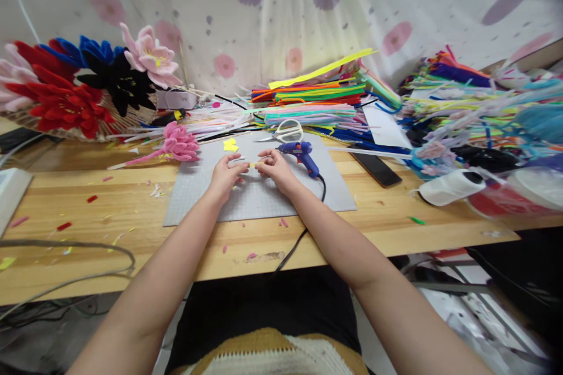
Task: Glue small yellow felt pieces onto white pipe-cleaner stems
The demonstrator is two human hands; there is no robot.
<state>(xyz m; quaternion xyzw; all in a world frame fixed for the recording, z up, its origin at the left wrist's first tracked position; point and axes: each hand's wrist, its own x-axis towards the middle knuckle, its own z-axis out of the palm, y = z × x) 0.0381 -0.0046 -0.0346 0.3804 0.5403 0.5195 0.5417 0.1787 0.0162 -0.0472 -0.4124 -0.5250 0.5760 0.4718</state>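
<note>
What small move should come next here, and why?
Perhaps the right hand could let go of the yellow piece and reach for the glue gun: the left hand pinches the piece too, and the gun lies close by.

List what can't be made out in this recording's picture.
All in the head view:
- Yellow piece: exact shape; too small, partly covered by the left hand and right hand.
- White box: far side; cut off by the left edge.
- Clear bag: contents; blurred.
- Phone: its far end; hidden under strips.
</note>
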